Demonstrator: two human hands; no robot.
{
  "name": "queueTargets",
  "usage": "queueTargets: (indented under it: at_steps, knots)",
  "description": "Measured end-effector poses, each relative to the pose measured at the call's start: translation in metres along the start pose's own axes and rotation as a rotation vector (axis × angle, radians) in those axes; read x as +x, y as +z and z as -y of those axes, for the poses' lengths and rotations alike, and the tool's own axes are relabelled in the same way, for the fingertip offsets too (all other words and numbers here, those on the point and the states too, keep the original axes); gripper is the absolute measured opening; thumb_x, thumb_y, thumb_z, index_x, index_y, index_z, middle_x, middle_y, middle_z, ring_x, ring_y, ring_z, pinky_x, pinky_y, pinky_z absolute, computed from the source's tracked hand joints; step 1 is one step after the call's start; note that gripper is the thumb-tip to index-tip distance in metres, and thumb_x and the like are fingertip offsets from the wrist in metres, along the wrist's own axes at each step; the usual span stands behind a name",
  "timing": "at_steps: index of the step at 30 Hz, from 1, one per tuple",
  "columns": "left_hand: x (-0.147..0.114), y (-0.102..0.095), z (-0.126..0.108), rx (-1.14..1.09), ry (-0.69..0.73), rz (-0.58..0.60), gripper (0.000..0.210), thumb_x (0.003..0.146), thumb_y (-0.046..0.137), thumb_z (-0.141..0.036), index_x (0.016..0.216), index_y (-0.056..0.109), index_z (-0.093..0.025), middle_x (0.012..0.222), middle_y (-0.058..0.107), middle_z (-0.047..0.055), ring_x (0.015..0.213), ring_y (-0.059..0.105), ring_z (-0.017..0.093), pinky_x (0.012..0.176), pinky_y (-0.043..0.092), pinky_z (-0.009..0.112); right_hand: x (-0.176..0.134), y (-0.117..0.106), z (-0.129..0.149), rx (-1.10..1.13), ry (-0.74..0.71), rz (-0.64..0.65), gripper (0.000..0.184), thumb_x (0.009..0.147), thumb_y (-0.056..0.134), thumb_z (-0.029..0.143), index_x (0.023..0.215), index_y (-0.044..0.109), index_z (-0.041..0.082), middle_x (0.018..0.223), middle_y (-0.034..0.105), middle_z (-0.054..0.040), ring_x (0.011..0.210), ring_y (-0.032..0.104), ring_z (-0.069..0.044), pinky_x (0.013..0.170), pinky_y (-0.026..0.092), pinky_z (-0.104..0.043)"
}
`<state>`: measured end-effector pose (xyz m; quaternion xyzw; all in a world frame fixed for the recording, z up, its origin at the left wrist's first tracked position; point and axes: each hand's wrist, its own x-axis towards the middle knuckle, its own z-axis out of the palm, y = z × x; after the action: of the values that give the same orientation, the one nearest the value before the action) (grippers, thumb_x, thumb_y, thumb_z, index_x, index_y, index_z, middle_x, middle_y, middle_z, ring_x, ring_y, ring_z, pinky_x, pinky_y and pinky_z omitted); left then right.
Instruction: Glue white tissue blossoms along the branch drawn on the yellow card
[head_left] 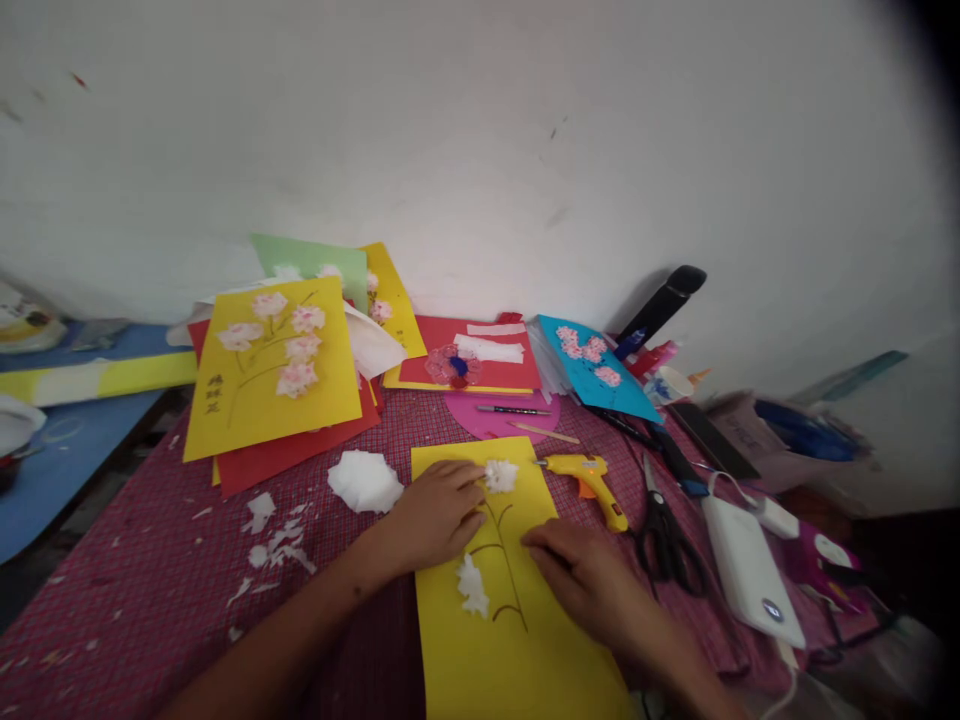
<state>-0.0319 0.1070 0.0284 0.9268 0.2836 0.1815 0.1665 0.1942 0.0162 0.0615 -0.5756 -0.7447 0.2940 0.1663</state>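
Note:
A yellow sheet (450,665) lies in front of me, with brown branch lines drawn on it. Near its top is a crumpled white paper flower (501,476); a second white flower (472,585) sits lower, beside a branch. My left hand (442,512) rests on the sheet's upper left, fingers stretched out, their tips close to the top flower. Over the sheet's right side my right hand (581,575) is closed, fingers curled; anything inside them is hidden. A yellow glue gun (592,480) lies just beyond it. White tissue pieces (365,481) are stacked left of the sheet.
Black scissors (667,550) and a white power bank (752,570) lie at right. A finished yellow flower card (274,365) tops a pile at left; a blue card (600,370) leans behind. White scraps (277,545) litter the checked cloth. A brush (514,410) lies farther back.

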Motion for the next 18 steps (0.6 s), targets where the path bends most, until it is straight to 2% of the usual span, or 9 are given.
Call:
queueTargets:
  at_steps: [4,8,14,18]
  knots:
    - [-0.001,0.002,0.003,-0.002,-0.008,-0.017,0.016,0.091,0.05,-0.025,0.097,0.064,-0.018,0.127,0.06,0.009,0.121,0.052,0.025,0.105,0.039,0.044,-0.012,0.023,-0.011,0.121,0.044,-0.059,0.02,0.093,0.045,0.022,0.091,0.065,0.024,0.086,0.068,-0.0043,0.081,0.063,-0.02,0.071,0.046,-0.03]
    - [-0.001,0.002,0.005,-0.009,-0.014,-0.063,0.017,0.092,0.048,-0.024,0.095,0.064,-0.019,0.121,0.063,0.008,0.116,0.055,0.023,0.103,0.042,0.042,-0.016,0.038,-0.017,0.08,0.039,-0.15,0.022,0.094,0.043,0.023,0.094,0.065,0.023,0.086,0.067,-0.0059,0.081,0.062,-0.022,0.072,0.045,-0.032]
    - [-0.001,0.001,0.003,0.001,0.046,-0.055,0.016,0.092,0.048,-0.023,0.09,0.064,-0.019,0.126,0.061,0.008,0.118,0.053,0.024,0.104,0.042,0.044,-0.019,0.045,-0.019,0.027,-0.01,-0.196,0.021,0.095,0.043,0.022,0.096,0.064,0.021,0.086,0.066,-0.0055,0.081,0.061,-0.02,0.071,0.043,-0.03]
    - [0.0,0.003,0.004,0.012,0.06,-0.057,0.017,0.093,0.046,-0.023,0.091,0.063,-0.019,0.12,0.064,0.007,0.117,0.054,0.022,0.104,0.042,0.042,-0.019,0.046,-0.021,0.015,-0.03,-0.217,0.02,0.095,0.043,0.02,0.094,0.063,0.02,0.085,0.065,-0.0052,0.079,0.06,-0.019,0.069,0.041,-0.028]
